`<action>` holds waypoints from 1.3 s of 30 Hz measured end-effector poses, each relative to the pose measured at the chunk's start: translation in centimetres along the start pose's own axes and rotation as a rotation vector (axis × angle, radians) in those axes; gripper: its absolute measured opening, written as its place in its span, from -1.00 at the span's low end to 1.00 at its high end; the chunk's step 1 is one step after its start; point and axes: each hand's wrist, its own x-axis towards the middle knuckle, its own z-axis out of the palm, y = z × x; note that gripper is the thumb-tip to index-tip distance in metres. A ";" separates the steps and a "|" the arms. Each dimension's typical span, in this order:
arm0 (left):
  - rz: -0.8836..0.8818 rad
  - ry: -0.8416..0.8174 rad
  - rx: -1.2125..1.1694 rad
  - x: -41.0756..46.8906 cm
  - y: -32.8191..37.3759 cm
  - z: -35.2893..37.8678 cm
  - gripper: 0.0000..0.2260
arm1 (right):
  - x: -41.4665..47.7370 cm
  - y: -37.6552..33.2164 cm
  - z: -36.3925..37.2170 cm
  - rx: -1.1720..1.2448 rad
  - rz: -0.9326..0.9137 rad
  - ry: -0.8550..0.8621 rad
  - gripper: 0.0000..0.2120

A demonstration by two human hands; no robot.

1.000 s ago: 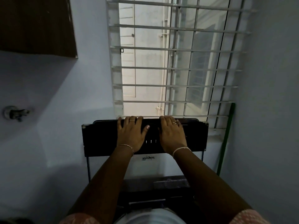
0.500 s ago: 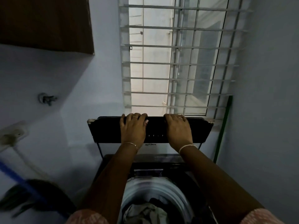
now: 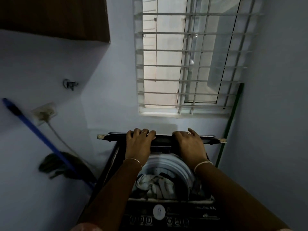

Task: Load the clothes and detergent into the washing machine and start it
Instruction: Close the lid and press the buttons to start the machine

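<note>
Pale blue walls (image 3: 108,97) close round a barred window (image 3: 188,64) above the fingertips, with a dark wooden cabinet (image 3: 53,17) up to their left. Below the fingers stands the top-loading washing machine (image 3: 191,214), its black lid (image 3: 211,139) raised on edge. Both hands grip the lid's upper edge: the left hand (image 3: 139,145) has its fingers curled together over it, and so does the right hand (image 3: 190,145), with 1 finger lifted. Nearer than the knuckles, crumpled clothes (image 3: 155,182) lie inside the white drum (image 3: 166,161). A blue-handled broom (image 3: 38,134) leans left of the left fingers. A white dial (image 3: 159,211) sits below the wrists.
</note>
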 end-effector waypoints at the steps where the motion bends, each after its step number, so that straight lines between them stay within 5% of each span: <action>1: 0.014 0.004 0.004 -0.6 -0.1 0.2 -0.71 | -0.7 -0.3 0.0 0.001 -0.002 0.011 -0.60; 5: 0.052 0.046 0.008 -3.2 -0.5 1.2 -0.85 | -3.7 -0.9 0.4 -0.008 -0.080 0.102 -0.58; 13: 0.115 -0.006 -0.041 -8.7 -1.3 3.4 -0.67 | -9.0 -1.2 3.5 0.096 -0.155 0.068 -0.62; 27: 0.098 -0.296 -0.078 -15.8 -0.1 6.8 -0.56 | -16.2 -2.8 8.3 0.137 -0.103 -0.224 -0.66; 39: 0.146 -0.352 -0.091 -16.4 0.3 6.8 -0.55 | -17.5 -4.2 9.0 0.137 0.045 -0.211 -0.68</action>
